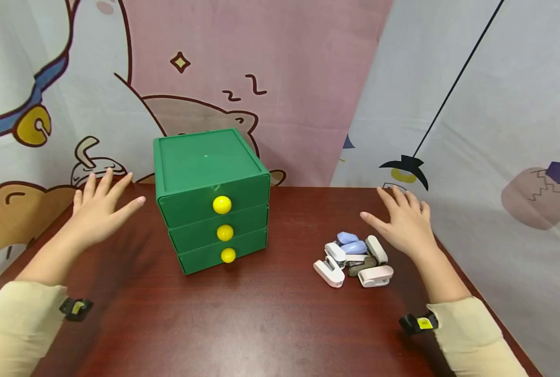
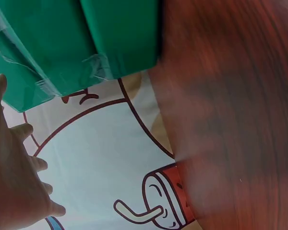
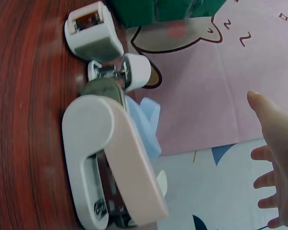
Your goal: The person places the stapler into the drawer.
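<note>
My left hand (image 1: 98,209), fingers spread and straight, hovers to the left of a green three-drawer box (image 1: 213,162) and holds nothing. Yellow round knobs (image 1: 222,204) sit on its drawer fronts, all of them pushed in. On the other side, my right hand (image 1: 404,222) is also spread wide with nothing in it, up and to the right of a pile of small staplers (image 1: 341,254). A pinkish-white stapler (image 3: 115,163) looms large in the right wrist view, with blue ones (image 3: 144,124) behind it. Clear tape (image 2: 98,67) shows on the box's side in the left wrist view.
The dark reddish wooden table (image 1: 261,324) carries the box at left of centre and the staplers at right. A cartoon-printed curtain (image 1: 298,78) hangs along the table's back and sides. Each wrist wears a black strap device (image 1: 76,309).
</note>
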`<state>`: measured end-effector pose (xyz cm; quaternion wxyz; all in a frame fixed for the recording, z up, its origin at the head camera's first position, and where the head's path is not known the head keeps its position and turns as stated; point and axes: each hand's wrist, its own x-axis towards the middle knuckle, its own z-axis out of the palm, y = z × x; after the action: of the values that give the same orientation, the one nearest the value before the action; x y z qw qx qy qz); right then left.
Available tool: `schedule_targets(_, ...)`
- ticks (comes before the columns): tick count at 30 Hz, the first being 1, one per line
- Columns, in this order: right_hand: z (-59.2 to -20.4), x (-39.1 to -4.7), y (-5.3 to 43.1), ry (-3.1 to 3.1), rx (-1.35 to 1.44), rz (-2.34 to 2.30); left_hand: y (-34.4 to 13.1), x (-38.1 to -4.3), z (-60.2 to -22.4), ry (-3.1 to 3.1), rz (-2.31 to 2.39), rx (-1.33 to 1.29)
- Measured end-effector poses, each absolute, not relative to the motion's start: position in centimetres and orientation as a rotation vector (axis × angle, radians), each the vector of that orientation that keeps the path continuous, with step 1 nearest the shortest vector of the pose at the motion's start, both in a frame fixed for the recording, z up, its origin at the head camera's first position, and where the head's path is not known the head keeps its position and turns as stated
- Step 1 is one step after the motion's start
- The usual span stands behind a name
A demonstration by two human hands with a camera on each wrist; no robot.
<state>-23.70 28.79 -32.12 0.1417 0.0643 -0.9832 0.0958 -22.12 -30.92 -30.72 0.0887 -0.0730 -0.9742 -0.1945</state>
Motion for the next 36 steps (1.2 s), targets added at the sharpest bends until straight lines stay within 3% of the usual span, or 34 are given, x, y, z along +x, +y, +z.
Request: schedule_targets(36,-29.2,-20.8,19.2,-2.247,0.5,0.669,-26.4,-21.3,-29.2,-2.346,-1.268,-0.317)
